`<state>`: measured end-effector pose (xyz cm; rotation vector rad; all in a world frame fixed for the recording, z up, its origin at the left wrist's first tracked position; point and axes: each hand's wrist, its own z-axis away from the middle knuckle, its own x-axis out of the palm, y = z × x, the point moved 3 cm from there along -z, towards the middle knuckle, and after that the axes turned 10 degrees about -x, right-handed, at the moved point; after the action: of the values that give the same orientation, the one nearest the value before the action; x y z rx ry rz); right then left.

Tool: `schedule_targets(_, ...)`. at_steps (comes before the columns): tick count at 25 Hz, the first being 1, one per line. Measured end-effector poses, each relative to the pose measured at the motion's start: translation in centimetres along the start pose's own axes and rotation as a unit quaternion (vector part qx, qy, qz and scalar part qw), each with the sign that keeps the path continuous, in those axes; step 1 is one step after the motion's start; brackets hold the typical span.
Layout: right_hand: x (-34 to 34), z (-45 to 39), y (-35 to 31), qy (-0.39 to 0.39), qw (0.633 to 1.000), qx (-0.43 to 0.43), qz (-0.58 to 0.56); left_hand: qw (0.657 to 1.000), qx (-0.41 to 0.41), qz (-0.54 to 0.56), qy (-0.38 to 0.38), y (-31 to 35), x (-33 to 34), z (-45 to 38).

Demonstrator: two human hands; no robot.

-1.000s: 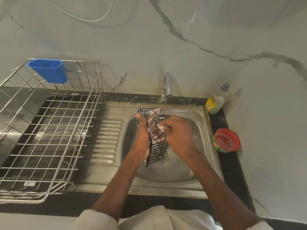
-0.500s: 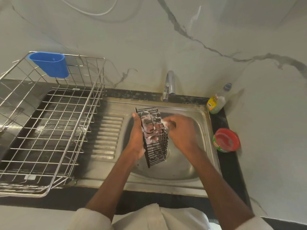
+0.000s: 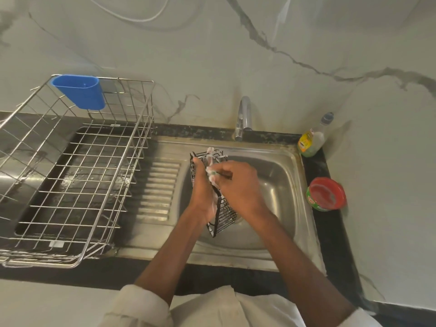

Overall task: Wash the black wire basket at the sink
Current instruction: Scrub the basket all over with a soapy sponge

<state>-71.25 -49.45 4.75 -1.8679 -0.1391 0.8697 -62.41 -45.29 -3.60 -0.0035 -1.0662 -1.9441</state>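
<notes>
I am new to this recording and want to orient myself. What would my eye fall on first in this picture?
First, the two hands over the sink: the left hand holds the soapy black wire basket while the right hand scrubs it. Next, the blue cup hanging on the steel dish rack at the left. Then the red-lidded tub on the right counter.

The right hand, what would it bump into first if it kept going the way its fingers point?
The right hand points left, and its fingers are already at the soapy black wire basket, so it meets that first. Just behind the basket is the left hand gripping it. Depth is hard to judge here.
</notes>
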Motion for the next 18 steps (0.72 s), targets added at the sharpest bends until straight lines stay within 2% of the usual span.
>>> schedule_targets(3,-0.4,1.1,-0.5,-0.095,0.990,-0.037,0.094,0.999,-0.025,0.011,-0.020,-0.4,-0.2,-0.1)
schedule_targets(5,-1.5,2.6,0.4,-0.121,0.982,-0.042,0.140,0.999,-0.039,0.028,-0.018,0.0,0.0,0.3)
schedule_targets(8,-2.1,1.4,1.3,-0.034,0.989,-0.022,0.143,0.998,-0.052,0.025,-0.024,0.0,1.1,0.5)
schedule_targets(12,-0.9,0.7,1.9,-0.052,0.987,-0.088,0.126,0.997,-0.048,0.063,-0.015,1.0,1.6,0.3)
schedule_targets(13,-1.5,1.0,2.8,-0.028,0.989,-0.088,0.115,0.996,-0.043,0.075,-0.003,1.5,1.6,0.2)
schedule_targets(16,-3.0,0.8,4.8,0.115,0.983,-0.036,0.137,0.991,-0.059,0.118,0.020,2.5,2.4,-0.2)
schedule_targets(18,-1.8,0.5,4.4,0.122,0.980,-0.091,0.126,0.982,-0.080,0.171,0.023,2.7,2.9,-0.8)
